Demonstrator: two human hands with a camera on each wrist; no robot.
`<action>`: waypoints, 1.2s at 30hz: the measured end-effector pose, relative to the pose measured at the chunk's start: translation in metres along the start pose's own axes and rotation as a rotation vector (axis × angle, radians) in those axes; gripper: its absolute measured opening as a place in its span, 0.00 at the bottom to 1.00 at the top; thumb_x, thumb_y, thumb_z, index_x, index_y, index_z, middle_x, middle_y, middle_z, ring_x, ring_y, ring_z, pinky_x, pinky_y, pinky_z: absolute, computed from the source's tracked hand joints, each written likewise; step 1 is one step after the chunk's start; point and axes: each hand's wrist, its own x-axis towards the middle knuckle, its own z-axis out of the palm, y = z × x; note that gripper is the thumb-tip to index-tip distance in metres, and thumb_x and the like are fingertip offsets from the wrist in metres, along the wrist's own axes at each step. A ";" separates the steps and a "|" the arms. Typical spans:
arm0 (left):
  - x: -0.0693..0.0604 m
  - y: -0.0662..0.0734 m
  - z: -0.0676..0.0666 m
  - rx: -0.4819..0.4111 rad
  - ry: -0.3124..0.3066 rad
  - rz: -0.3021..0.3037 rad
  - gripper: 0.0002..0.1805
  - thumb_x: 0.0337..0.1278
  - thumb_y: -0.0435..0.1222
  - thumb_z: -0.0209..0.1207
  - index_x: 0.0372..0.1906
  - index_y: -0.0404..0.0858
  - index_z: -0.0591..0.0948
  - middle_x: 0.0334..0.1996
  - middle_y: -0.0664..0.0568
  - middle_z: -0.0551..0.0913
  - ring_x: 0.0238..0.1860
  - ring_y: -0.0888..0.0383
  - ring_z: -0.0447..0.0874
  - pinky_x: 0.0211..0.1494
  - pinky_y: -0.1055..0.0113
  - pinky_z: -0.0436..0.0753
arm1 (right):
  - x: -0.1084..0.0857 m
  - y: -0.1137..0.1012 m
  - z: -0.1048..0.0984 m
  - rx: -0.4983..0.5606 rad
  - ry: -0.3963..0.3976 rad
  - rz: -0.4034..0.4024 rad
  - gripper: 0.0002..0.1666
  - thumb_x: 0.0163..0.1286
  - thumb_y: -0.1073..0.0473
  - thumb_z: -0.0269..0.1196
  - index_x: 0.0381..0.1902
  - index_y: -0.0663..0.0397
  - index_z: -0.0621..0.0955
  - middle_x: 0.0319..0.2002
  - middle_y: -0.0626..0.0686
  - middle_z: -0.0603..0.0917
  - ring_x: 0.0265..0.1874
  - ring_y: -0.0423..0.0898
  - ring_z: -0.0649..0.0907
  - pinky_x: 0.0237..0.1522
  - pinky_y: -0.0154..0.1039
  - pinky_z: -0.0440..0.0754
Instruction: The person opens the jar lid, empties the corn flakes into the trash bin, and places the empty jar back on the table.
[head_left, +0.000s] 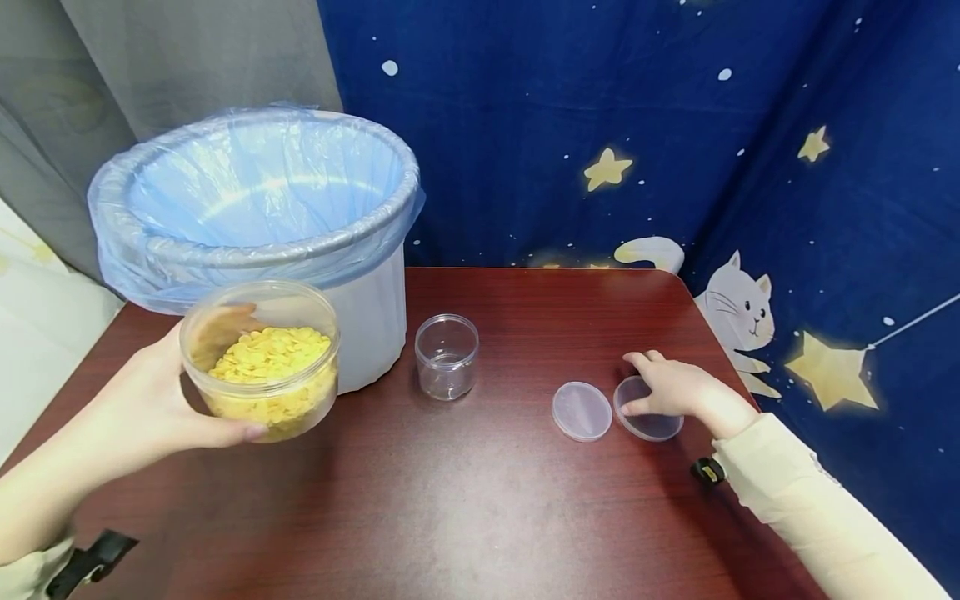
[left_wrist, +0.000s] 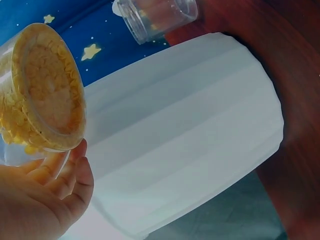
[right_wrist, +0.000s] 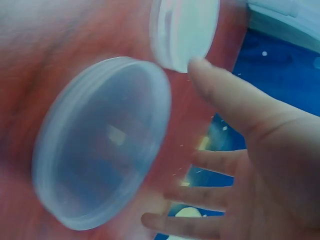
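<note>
My left hand [head_left: 161, 396] grips a clear plastic jar [head_left: 262, 379] from its left side, raised in front of the bin. Flat yellow flakes [head_left: 273, 354] fill much of it, and its top has no lid. In the left wrist view the jar [left_wrist: 50, 85] is tilted, showing its base. At the right, my right hand [head_left: 663, 385] hovers by the larger clear lid [head_left: 652, 425], fingers spread; in the right wrist view a gap shows between the hand [right_wrist: 270, 165] and that lid [right_wrist: 102, 145]. A smaller round lid [head_left: 582, 412] lies just left of it.
A white bin [head_left: 367, 325] lined with a blue plastic bag [head_left: 258, 250] stands at the table's back left. Right of it sits a smaller lidless clear jar [head_left: 447, 358]. The dark red table [head_left: 450, 517] ends before a blue star-patterned curtain [head_left: 525, 125].
</note>
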 end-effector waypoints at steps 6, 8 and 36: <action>0.000 0.003 -0.004 0.015 0.012 -0.016 0.62 0.12 0.38 0.84 0.67 0.57 0.64 0.52 0.63 0.75 0.48 0.68 0.69 0.46 0.84 0.58 | 0.008 -0.014 -0.018 -0.016 0.122 -0.071 0.34 0.63 0.45 0.65 0.57 0.62 0.72 0.50 0.63 0.76 0.43 0.57 0.81 0.45 0.58 0.76; 0.000 0.005 -0.005 0.017 0.016 -0.011 0.62 0.11 0.38 0.84 0.67 0.56 0.65 0.52 0.65 0.74 0.47 0.68 0.68 0.46 0.84 0.58 | 0.012 -0.021 -0.026 -0.027 0.180 -0.102 0.29 0.64 0.46 0.64 0.54 0.61 0.74 0.47 0.61 0.78 0.41 0.56 0.81 0.45 0.56 0.77; -0.004 0.003 -0.031 -0.169 0.007 0.094 0.64 0.06 0.19 0.79 0.68 0.38 0.64 0.54 0.55 0.76 0.54 0.66 0.71 0.53 0.83 0.63 | 0.037 -0.118 -0.111 0.157 0.507 -0.296 0.13 0.69 0.47 0.59 0.39 0.48 0.82 0.31 0.45 0.83 0.30 0.41 0.79 0.36 0.41 0.76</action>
